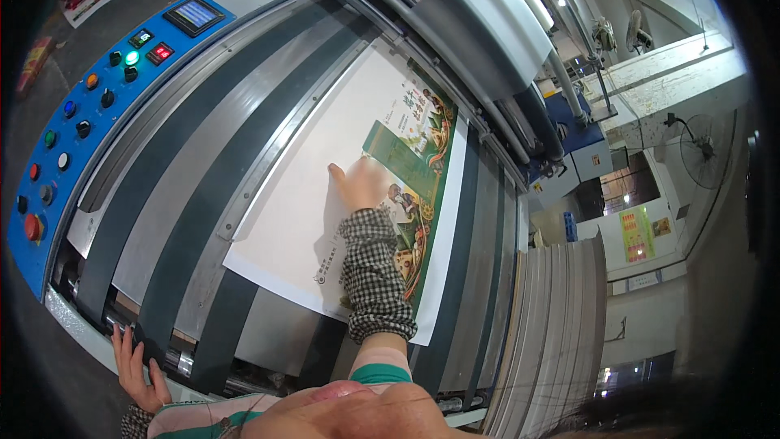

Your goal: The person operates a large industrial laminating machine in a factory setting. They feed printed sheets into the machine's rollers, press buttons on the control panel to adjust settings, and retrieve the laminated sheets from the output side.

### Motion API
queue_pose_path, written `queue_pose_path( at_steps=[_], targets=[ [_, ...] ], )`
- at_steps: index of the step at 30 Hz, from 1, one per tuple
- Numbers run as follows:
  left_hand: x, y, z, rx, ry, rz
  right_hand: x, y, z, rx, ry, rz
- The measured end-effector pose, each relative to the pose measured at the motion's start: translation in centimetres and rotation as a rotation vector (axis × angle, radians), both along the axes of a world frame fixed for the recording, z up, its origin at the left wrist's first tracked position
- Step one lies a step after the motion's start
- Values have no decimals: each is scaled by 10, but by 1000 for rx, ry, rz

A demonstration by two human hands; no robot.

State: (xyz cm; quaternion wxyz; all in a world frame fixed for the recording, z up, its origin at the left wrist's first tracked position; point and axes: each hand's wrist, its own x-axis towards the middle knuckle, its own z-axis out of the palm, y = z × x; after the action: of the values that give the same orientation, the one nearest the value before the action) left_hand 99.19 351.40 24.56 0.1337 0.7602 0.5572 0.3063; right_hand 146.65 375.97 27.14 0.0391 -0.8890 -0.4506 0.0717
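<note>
So the big grey machine feed bed [203, 162] with dark belt strips filled most of the view, its blue control panel [89, 106] of coloured buttons running along the left edge. A large white printed cardboard sheet [325, 195] with green artwork lay flat across the belts. The right hand [357, 183], in a checked sleeve cover, was spread open and pressed flat on it. The left hand [138, 370] rested open-fingered on the bed's near edge, gripping nothing.
</note>
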Motion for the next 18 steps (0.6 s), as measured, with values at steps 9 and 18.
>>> queue_pose_path(
  at_steps=[9,18],
  targets=[
    [-3,1,1,19,-22,-45,14,0,-4,63,3,23],
    [0,3,3,-1,-53,-37,32,-53,-15,536,228,143]
  ],
)
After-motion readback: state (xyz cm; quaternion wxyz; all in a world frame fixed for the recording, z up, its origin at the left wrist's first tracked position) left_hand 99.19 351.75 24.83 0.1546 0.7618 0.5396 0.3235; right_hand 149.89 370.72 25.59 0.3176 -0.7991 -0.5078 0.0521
